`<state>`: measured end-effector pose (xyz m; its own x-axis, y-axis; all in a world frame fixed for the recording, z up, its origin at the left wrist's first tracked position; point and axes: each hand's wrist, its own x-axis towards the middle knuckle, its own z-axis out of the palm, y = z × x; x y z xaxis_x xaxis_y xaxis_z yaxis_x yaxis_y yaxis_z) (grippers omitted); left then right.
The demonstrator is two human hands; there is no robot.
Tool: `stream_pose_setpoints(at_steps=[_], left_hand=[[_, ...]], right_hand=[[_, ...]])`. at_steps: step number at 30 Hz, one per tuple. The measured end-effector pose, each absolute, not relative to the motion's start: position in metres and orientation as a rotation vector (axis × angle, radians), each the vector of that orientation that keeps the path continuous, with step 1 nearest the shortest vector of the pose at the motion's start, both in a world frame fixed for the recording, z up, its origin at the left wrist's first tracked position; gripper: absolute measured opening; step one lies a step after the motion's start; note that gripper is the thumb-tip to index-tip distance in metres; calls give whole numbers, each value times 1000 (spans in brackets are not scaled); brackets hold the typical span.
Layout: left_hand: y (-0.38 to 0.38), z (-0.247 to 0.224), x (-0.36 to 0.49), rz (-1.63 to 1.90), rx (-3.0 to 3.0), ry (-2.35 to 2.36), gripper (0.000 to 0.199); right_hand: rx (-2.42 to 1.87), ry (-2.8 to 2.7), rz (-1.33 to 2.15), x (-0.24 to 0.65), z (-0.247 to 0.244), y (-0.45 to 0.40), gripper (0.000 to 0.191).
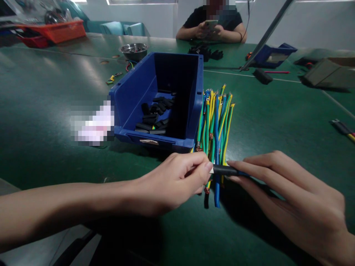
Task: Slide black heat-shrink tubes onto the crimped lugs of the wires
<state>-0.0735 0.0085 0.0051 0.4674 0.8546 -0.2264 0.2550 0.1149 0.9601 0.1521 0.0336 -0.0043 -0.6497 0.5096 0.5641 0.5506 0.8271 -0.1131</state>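
My left hand (183,177) is closed in a pinch at the left end of a black sleeve (225,170), where a small pale tip shows by the thumb. From the sleeve's other end a blue wire (242,173) runs under the fingers of my right hand (288,188), which pinch it there. Beneath lies a bundle of cut wires (217,122), blue, green and yellow, some with bare copper ends. Just behind my left hand stands a blue bin (155,142) with short black sleeve pieces (158,111) in it.
A metal bowl (134,48) with small parts stands behind the bin. Orange baskets (66,31) are at the back left. Across the table a person (212,27) holds a phone. A slanted metal rod (266,37), another blue bin (273,55) and a box (330,74) are to the right.
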Motion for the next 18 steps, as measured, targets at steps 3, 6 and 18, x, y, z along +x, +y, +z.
stream_pose_setpoints(at_steps=[3, 6, 18], left_hand=[[8, 6, -74, 560, 1469, 1054, 38], [8, 8, -74, 543, 1484, 1058, 39], [9, 8, -76, 499, 1551, 1038, 43]], right_hand=[[-749, -2416, -70, 152, -4, 34, 21], [-744, -2435, -36, 153, -4, 34, 22], [-718, -2415, 5, 150, 0, 35, 22]])
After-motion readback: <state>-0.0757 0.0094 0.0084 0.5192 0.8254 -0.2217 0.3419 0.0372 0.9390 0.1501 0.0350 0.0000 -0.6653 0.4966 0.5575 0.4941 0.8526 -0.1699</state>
